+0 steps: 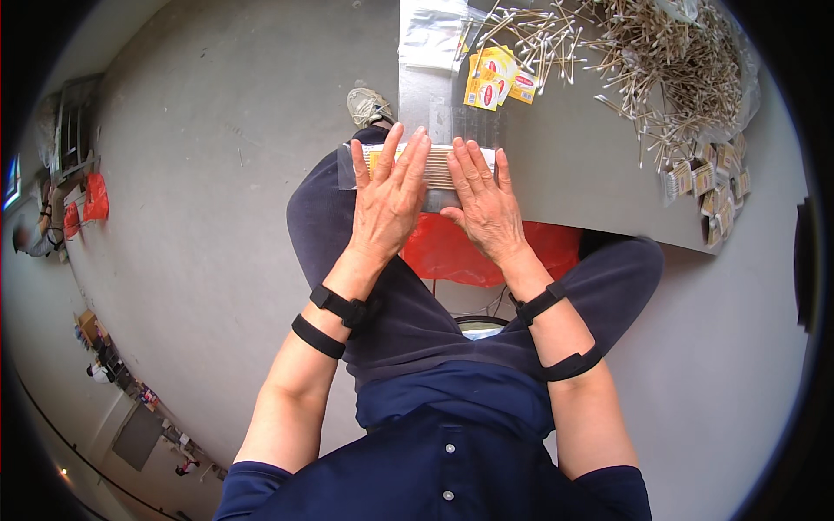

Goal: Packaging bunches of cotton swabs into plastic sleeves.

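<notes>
Plastic packet [441, 170]: lying crosswise at the near edge of the grey table [582, 165], beneath both hands, reaching past the left table edge at one end; sealed or not, cannot tell
Cotton swabs [440, 157]: packed side by side in the packet, showing between the hands
Yellow card [375, 161]: showing near the packet's left end, between fingers
Left hand [388, 207]: laid palm down over the left part, fingers extended and partly spread, pressing rather than pinching
Right hand [486, 207]: laid flat over the right part, fingers nearly together, thumb held out toward the left hand, pinching nothing
Clear bags [431, 39]: lying flat at the far left of the table
Loose cards [495, 80]: overlapping just beyond the right hand, yellow and white with red ovals
Loose swabs [539, 43]: scattered behind the cards
Big swab heap [686, 78]: piled at the far right, partly wrapped in a clear bag [747, 82]
Filled packets [708, 187]: bunched near the right front corner
Front edge: slanting from the right hand to that corner, leaving bare tabletop between hand and heap
Red plastic bag [460, 252]: hanging below the front edge, between the knees
Grey floor [217, 174]: spreading wide to the left
</notes>
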A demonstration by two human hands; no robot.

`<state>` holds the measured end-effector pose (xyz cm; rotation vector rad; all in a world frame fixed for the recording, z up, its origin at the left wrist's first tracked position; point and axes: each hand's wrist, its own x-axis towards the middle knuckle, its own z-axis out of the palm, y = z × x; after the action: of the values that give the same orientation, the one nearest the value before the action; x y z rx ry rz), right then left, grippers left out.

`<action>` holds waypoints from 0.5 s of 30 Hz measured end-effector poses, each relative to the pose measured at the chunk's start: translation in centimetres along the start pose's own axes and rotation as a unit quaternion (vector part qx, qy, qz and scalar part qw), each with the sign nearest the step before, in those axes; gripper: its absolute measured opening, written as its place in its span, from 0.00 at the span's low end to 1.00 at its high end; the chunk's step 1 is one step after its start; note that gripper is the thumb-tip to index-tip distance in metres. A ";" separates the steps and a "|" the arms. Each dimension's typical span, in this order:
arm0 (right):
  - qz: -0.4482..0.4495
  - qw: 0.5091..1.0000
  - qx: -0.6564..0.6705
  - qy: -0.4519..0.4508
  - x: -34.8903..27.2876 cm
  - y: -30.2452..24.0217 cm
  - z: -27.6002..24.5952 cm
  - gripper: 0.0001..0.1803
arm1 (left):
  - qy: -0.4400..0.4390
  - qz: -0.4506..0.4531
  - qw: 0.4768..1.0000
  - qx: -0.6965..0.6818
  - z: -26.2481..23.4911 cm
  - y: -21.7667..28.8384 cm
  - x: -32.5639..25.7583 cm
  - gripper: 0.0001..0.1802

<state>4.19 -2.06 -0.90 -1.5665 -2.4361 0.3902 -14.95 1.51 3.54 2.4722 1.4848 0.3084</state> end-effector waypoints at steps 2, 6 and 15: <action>0.000 1.000 -0.001 -0.005 0.0 0.0 -0.2 0.50 | -0.017 0.015 0.999 0.032 0.7 0.6 -0.8 0.42; -0.006 0.987 0.132 0.091 -0.1 0.4 -0.9 0.38 | -0.064 0.022 0.997 0.041 1.9 1.3 -1.7 0.50; 0.140 0.881 0.373 0.256 1.2 -1.4 -0.8 0.28 | -0.078 0.010 0.996 0.028 3.5 2.5 -0.8 0.58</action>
<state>2.78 -1.44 0.36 -1.4073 -1.4042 0.7408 -12.12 -0.67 0.94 2.4922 1.4235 0.0755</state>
